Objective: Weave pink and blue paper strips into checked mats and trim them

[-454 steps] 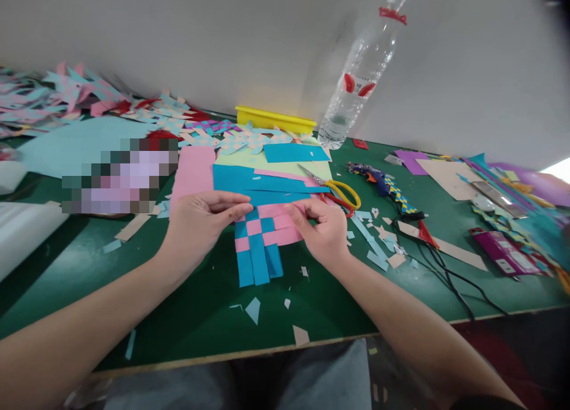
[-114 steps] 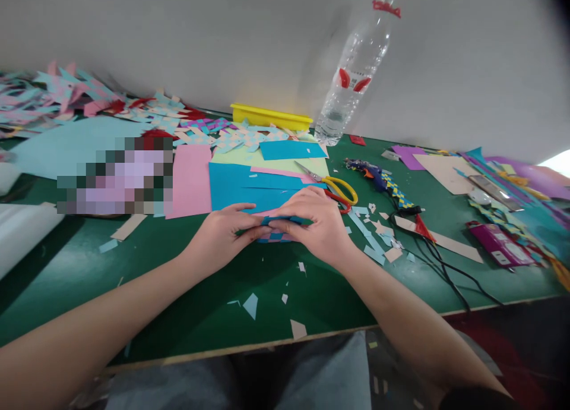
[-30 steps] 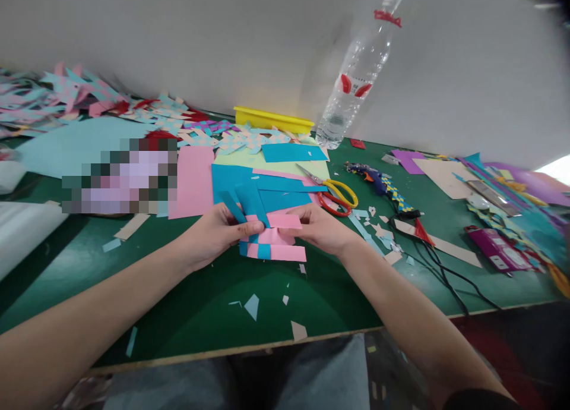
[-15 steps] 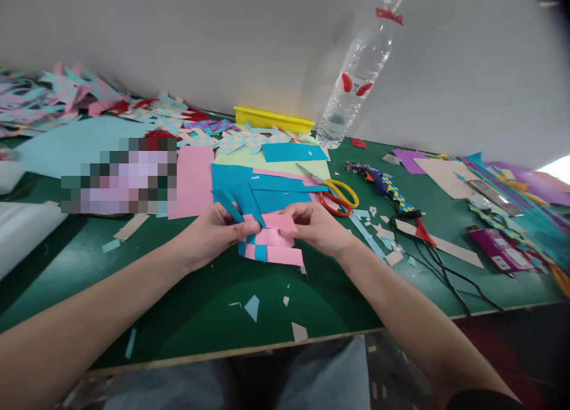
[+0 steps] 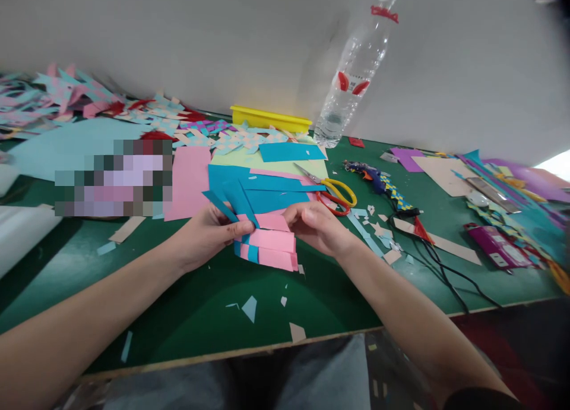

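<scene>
My left hand (image 5: 211, 229) pinches a small weaving of pink and blue paper strips (image 5: 271, 240) between thumb and fingers, above the green table. Blue strips cross the pink ones in a checker pattern at its left side, and loose blue ends stick up past the fingers. Several pink strips point right. Close to their right ends is my right hand (image 5: 323, 226), fingers curled and thumb apart, with nothing plainly gripped; the fingertips may touch the upper pink strip. Blue paper sheets (image 5: 280, 199) lie just behind, with scissors (image 5: 336, 193) with yellow and red handles beside them.
A tilted-looking plastic bottle (image 5: 354, 71) and a yellow tray (image 5: 269, 120) stand by the wall. Woven paper pieces pile up at the back left. To the right lie a glue gun (image 5: 376, 181) with a black cord, paper scraps and a purple box (image 5: 499, 246).
My right thumb has come off the upper pink strip and the hand has opened slightly. The pink strips now lie closer together. My left hand keeps its hold; the view has shifted slightly.
</scene>
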Available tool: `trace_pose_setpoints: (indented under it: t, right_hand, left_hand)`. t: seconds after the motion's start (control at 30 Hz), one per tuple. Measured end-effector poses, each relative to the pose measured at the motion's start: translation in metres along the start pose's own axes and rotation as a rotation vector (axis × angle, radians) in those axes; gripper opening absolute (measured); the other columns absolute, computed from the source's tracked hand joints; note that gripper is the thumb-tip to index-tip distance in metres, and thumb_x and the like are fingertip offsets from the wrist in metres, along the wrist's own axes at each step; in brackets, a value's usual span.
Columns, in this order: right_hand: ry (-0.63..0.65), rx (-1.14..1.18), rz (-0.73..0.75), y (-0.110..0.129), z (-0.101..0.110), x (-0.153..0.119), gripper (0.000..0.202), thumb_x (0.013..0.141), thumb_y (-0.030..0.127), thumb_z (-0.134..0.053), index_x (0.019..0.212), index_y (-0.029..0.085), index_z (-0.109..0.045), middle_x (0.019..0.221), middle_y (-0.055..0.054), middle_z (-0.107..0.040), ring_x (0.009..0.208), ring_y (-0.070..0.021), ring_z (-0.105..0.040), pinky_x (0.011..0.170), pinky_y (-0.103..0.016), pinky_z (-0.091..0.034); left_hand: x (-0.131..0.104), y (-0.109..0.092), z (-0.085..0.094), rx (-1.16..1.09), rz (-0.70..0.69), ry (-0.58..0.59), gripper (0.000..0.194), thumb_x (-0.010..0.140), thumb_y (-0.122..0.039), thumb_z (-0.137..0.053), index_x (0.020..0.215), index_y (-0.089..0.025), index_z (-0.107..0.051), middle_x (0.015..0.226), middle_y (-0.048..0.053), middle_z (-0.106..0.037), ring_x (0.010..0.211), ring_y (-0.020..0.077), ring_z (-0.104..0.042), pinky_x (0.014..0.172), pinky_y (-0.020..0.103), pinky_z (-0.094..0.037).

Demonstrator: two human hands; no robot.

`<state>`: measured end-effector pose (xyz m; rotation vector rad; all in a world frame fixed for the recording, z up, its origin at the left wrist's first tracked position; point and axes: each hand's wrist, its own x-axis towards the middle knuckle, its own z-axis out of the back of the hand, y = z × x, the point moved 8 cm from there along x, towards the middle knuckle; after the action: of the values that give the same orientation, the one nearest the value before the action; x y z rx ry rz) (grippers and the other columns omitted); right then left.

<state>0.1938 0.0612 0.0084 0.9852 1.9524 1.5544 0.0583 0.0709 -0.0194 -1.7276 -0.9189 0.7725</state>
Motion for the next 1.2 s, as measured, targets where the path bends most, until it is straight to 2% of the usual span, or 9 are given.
trace_pose_setpoints:
  t: [0.1,0.17,0.4,0.57,0.7,0.9,1.07,1.2]
  right_hand:
    - [0.015,-0.048,-0.031,-0.004,0.001,-0.001,0.039,0.068,0.052,-0.076,0.084,0.017,-0.069,0.081,-0.002,-0.065,0.073,-0.0131,-0.059,0.072,-0.027,-0.05]
    - [0.024,-0.078,-0.042,-0.005,0.0,-0.002,0.036,0.067,0.048,-0.078,0.083,0.017,-0.068,0.082,-0.001,-0.064,0.073,-0.012,-0.058,0.07,-0.026,-0.049]
    - [0.003,-0.205,-0.038,0.0,0.0,-0.004,0.023,0.073,0.036,-0.077,0.068,0.016,-0.067,0.071,0.0,-0.062,0.066,-0.0109,-0.054,0.064,-0.024,-0.047]
    - [-0.001,-0.195,-0.033,0.001,0.0,-0.002,0.02,0.072,0.035,-0.077,0.069,0.016,-0.071,0.072,-0.001,-0.066,0.066,-0.0113,-0.056,0.066,-0.026,-0.048]
    - [0.024,-0.226,-0.018,0.001,-0.004,-0.001,0.02,0.074,0.037,-0.076,0.072,0.018,-0.074,0.071,0.0,-0.066,0.063,-0.0109,-0.055,0.064,-0.026,-0.048]
    - [-0.018,-0.25,0.032,0.002,-0.002,0.002,0.017,0.074,0.035,-0.077,0.073,0.018,-0.074,0.076,-0.001,-0.069,0.071,-0.0122,-0.061,0.069,-0.026,-0.05]
    - [0.046,-0.224,0.039,0.001,-0.007,0.004,0.011,0.078,0.029,-0.073,0.076,0.018,-0.073,0.073,0.001,-0.068,0.067,-0.009,-0.059,0.068,-0.023,-0.049]
    - [0.024,-0.203,0.079,0.004,-0.007,0.004,0.011,0.079,0.029,-0.074,0.082,0.018,-0.072,0.079,0.0,-0.066,0.071,-0.0093,-0.059,0.07,-0.023,-0.049]
  left_hand:
    - [0.001,0.001,0.002,0.0,0.004,-0.025,0.019,0.066,-0.033,-0.084,0.074,-0.019,-0.075,0.071,0.0,-0.07,0.067,0.0157,-0.064,0.065,0.029,-0.054]
    - [0.001,-0.001,0.0,0.003,0.001,-0.024,0.018,0.066,-0.032,-0.084,0.072,-0.019,-0.074,0.069,-0.001,-0.07,0.064,0.0146,-0.063,0.066,0.03,-0.055]
    - [0.001,0.0,-0.001,0.038,0.017,0.009,0.014,0.069,-0.03,-0.082,0.074,-0.02,-0.074,0.072,-0.001,-0.071,0.069,0.0153,-0.063,0.067,0.029,-0.054]
    - [0.001,0.006,0.004,0.083,0.044,-0.016,0.022,0.064,-0.034,-0.084,0.066,-0.017,-0.07,0.066,-0.001,-0.067,0.063,0.0144,-0.06,0.063,0.029,-0.051]
    - [0.001,0.007,0.001,0.077,0.053,0.011,0.025,0.064,-0.036,-0.084,0.06,-0.018,-0.067,0.064,-0.001,-0.064,0.061,0.0135,-0.058,0.064,0.029,-0.049]
    - [-0.001,0.004,-0.002,0.059,0.053,0.035,0.024,0.063,-0.038,-0.084,0.068,-0.018,-0.072,0.067,0.001,-0.068,0.064,0.0165,-0.061,0.063,0.031,-0.049]
    - [-0.002,-0.001,-0.009,0.043,0.036,0.076,0.022,0.065,-0.038,-0.083,0.07,-0.019,-0.073,0.065,0.0,-0.068,0.062,0.0161,-0.061,0.062,0.03,-0.05]
    - [-0.004,-0.003,-0.012,0.004,0.02,0.097,0.021,0.066,-0.036,-0.084,0.07,-0.019,-0.073,0.063,-0.001,-0.067,0.06,0.015,-0.06,0.062,0.029,-0.05]
